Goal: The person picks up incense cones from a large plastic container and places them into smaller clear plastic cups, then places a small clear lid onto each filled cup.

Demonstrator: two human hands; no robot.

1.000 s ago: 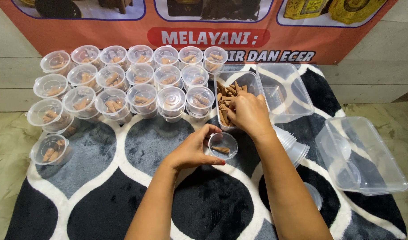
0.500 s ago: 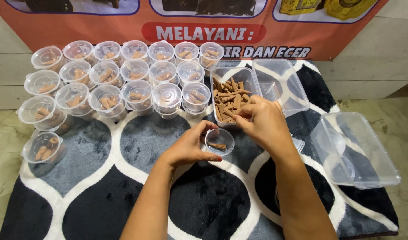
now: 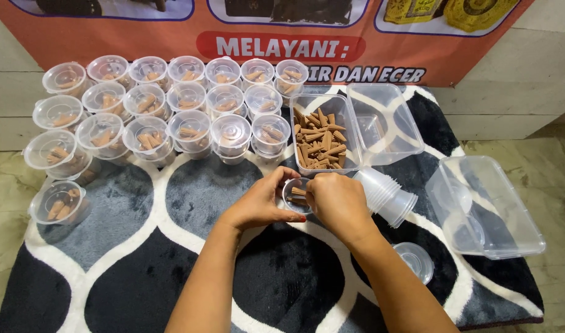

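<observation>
My left hand (image 3: 261, 203) grips a small clear plastic cup (image 3: 296, 195) from its left side, just above the rug. My right hand (image 3: 338, 203) is closed over the cup's right rim, fingertips pinched on brown cone-shaped pieces at its mouth. A few brown cones lie inside the cup. Right behind the hands stands a clear rectangular tub of brown cones (image 3: 320, 143).
Several lidded clear cups with brown cones (image 3: 171, 105) stand in rows at the back left, one apart (image 3: 59, 203) at the left. A stack of empty cups (image 3: 384, 196) lies on its side; a loose lid (image 3: 415, 260), empty tubs (image 3: 384, 120) (image 3: 486, 206), black-grey rug (image 3: 141, 265).
My right hand came back from the tub of cones to the cup's mouth. The left hand kept hold of the cup.
</observation>
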